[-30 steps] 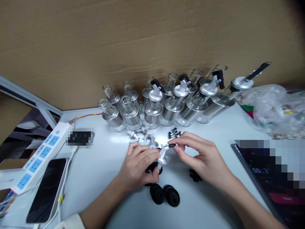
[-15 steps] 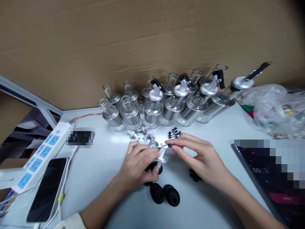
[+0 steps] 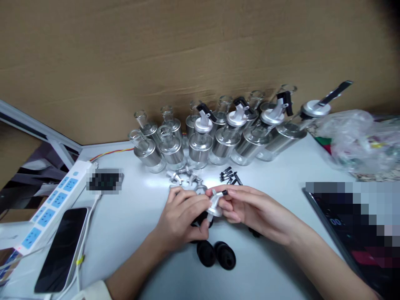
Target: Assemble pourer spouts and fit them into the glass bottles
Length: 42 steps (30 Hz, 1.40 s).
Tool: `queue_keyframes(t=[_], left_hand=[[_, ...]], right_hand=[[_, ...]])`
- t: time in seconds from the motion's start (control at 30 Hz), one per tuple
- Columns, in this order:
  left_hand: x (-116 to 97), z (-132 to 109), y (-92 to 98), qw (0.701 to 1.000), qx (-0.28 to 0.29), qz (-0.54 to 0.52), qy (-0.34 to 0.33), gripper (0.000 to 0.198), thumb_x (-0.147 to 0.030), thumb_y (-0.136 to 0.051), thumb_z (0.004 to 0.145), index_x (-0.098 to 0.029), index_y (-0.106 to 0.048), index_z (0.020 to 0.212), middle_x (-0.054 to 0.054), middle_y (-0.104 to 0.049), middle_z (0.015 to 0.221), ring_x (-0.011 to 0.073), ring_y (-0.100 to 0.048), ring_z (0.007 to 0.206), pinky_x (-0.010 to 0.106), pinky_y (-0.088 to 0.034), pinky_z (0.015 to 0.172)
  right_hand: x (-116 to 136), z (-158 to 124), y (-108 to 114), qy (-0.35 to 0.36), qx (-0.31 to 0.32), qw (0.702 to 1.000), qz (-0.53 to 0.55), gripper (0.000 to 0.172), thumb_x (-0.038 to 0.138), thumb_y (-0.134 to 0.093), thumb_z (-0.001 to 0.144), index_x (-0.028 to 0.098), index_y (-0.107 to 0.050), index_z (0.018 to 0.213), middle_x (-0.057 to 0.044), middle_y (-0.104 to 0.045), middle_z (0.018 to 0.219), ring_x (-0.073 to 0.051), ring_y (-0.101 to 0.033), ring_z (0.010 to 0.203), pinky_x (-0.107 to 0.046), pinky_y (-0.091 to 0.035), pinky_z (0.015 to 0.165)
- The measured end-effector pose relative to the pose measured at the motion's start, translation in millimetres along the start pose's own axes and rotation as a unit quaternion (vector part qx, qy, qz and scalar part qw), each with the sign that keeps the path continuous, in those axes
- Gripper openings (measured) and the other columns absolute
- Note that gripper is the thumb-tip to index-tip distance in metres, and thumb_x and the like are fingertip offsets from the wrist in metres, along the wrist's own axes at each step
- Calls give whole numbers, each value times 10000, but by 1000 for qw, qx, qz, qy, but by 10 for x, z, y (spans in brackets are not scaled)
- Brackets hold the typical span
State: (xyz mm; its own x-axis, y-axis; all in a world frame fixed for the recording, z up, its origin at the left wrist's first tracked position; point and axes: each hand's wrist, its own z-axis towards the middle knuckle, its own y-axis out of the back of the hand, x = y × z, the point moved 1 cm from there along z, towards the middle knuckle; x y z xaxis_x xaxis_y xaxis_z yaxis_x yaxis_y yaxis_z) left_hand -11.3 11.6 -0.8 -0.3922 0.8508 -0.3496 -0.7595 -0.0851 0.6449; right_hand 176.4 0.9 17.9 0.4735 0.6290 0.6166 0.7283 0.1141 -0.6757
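Observation:
A silver bottle pourer is pinched upright between the thumb and fingers of my left hand. A small black piece sits at the end of its slanted spout. My right hand is closed about the pourer's right side, its curled fingers against the metal and its thumb side by the black tip. Behind my left hand lie several loose silver pourers. Beyond my right hand is a small group of black levers. Round black stoppers rest below the hands, some partly hidden by the left hand.
Glass bottles with metal bands stand in rows along the cardboard wall, several with pourers fitted. A power strip and a phone lie left. Plastic bags and a tablet-like screen are on the right.
My right hand has moved from pinching the black tip to wrapping its fingers round the pourer's right side. My left hand keeps its hold, nearly still.

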Motion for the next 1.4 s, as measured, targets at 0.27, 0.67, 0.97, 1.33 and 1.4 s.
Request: queue_keyframes(t=[0.27, 0.67, 0.97, 1.33, 1.4], left_hand=[[-4, 23, -6, 1000, 6, -4, -7, 209, -181, -524, 824, -168, -540, 1032, 31, -708, 868, 154, -586, 778, 315, -403, 763], [98, -51, -7, 988, -40, -130, 66, 333, -317, -410, 930, -184, -406, 1235, 105, -638, 1015, 193, -586, 874, 360, -446, 770], [104, -50, 17, 990, -22, -124, 59, 302, -212, -410, 921, -175, -419, 1221, 79, -631, 955, 176, -570, 830, 364, -425, 771], [95, -46, 24, 992, -6, -107, 67, 297, -106, -445, 858, -174, -448, 1147, 56, -639, 910, 163, -575, 823, 350, -422, 785], [97, -48, 23, 992, -5, -104, 68, 296, -105, -450, 855, -176, -448, 1142, 56, -643, 908, 162, -579, 817, 349, -426, 780]], right_hand=[[-26, 11, 55, -9, -14, 1000, 15, 315, 344, -771, 709, 128, -707, 929, 14, -489, 666, -64, -428, 581, -231, -315, 597], [29, -36, 59, 50, -82, 989, -112, 342, 478, -678, 756, 183, -669, 930, -61, -602, 918, -164, -514, 791, -304, -389, 687], [41, -36, 74, -43, -71, 974, -212, 491, 623, -620, 733, 171, -583, 922, -82, -623, 909, -199, -595, 823, -333, -466, 689], [95, -57, 78, -26, -71, 965, -249, 394, 557, -591, 789, 174, -549, 876, -55, -603, 876, -169, -555, 797, -326, -422, 744], [133, -85, 74, -16, -69, 966, -248, 378, 543, -588, 800, 173, -552, 872, -51, -604, 856, -167, -546, 790, -324, -413, 746]])
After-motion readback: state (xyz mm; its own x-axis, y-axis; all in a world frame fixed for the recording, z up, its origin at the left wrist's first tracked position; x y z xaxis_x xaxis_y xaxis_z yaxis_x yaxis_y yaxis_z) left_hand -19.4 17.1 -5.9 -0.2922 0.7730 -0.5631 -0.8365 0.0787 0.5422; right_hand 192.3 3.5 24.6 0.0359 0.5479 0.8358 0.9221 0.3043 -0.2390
